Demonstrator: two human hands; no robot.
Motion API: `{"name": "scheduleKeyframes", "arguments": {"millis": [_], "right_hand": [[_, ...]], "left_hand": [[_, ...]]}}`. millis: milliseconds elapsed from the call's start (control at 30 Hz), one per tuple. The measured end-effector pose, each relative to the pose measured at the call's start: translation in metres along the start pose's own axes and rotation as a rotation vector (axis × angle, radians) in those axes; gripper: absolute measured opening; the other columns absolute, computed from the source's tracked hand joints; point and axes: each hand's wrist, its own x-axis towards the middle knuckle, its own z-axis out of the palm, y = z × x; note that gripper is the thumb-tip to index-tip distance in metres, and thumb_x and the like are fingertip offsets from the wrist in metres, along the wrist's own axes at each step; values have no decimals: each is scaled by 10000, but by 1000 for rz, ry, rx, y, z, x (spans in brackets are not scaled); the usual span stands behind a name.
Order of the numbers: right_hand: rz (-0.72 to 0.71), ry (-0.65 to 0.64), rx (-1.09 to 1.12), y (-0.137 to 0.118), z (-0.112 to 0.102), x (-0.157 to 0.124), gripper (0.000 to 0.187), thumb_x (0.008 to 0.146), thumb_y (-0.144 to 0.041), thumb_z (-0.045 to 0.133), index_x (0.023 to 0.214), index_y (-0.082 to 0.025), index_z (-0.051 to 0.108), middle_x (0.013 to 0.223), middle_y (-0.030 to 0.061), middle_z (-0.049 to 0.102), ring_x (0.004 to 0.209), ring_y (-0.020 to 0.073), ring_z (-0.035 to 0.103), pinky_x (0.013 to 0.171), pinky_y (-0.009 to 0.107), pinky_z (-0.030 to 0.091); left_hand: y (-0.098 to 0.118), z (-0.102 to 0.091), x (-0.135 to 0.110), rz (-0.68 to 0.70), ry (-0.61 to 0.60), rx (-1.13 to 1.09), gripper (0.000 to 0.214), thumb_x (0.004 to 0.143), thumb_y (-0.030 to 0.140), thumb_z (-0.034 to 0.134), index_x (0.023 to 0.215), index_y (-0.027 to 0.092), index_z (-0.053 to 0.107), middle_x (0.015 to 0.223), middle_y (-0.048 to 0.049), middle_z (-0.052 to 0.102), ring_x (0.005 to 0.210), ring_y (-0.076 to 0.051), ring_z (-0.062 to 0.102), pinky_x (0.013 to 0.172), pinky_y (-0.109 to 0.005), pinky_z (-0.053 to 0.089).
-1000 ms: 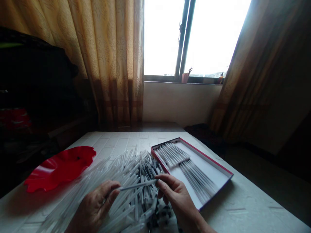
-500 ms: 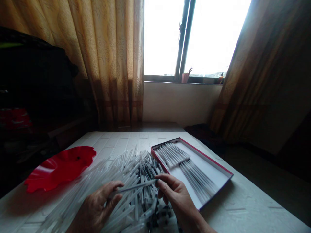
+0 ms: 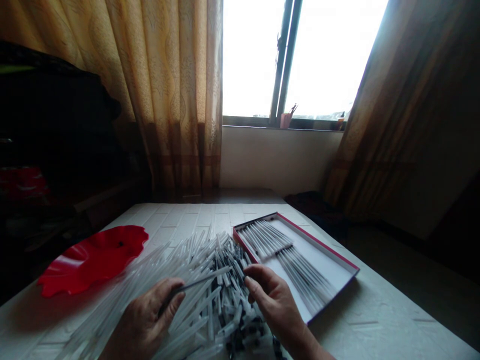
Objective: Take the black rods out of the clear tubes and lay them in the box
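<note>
A red plastic dish [image 3: 92, 260] with a wavy rim stood at the left of the table, well apart from both hands. The left hand [image 3: 145, 320], at lower left of centre, held a narrow grip, with thumb and fingers closed on the near end of a thin translucent tube [image 3: 198, 281]. That tube ran up and to the right above a loose pile of clear plastic tubes [image 3: 210, 320], which lay at lower centre and showed dark cores toward the right. The right hand [image 3: 273, 300], at lower right of centre, stood partly open with fingers curved, just beside the free tube tip, and held nothing visible. Farther right, a shallow red-edged white box [image 3: 318, 239] held tubes in two orderly rows on a white table [image 3: 378, 315].
</note>
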Motion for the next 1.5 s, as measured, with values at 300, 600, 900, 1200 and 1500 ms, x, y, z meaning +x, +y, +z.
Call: {"name": "scheduleKeyframes", "arguments": {"millis": [300,600,900,1200,1500], "right_hand": [[-188,-45,-346,6,-3,0,137,843,-319,663,881,-215,743,811,63,758,752,228,693,699,300,528],[-75,-77,-167,5,-5,0,373,855,-537,659,963,-198,769,749,61,711,587,180,605,520,267,494],[18,-124,-16,-4,2,-1,378,772,-545,750,768,-170,699,657,12,647,538,134,548,518,254,443],[14,311,344,-20,-28,18,450,690,-537,830,897,-207,605,641,-19,703,442,104,536,406,194,388],[-136,86,39,-3,-14,8,158,867,-370,661,894,-215,647,787,47,758,595,167,653,510,246,471]], "left_hand": [[3,-1,0,-3,-14,-31,242,972,500,524,1031,315,667,889,50,778,773,-133,769,706,-129,567],[10,-2,2,58,-63,-92,183,975,437,544,1016,307,666,865,40,769,740,-132,762,677,-131,571],[13,-3,4,98,-94,-66,159,975,387,543,1017,295,667,865,38,782,744,-127,772,680,-128,580],[-10,-7,2,-104,57,24,378,929,610,512,974,295,717,863,31,801,732,-164,779,653,-165,592],[-13,-4,0,-221,35,-39,398,901,639,532,1063,318,702,799,39,793,661,-166,762,566,-170,553]]}}
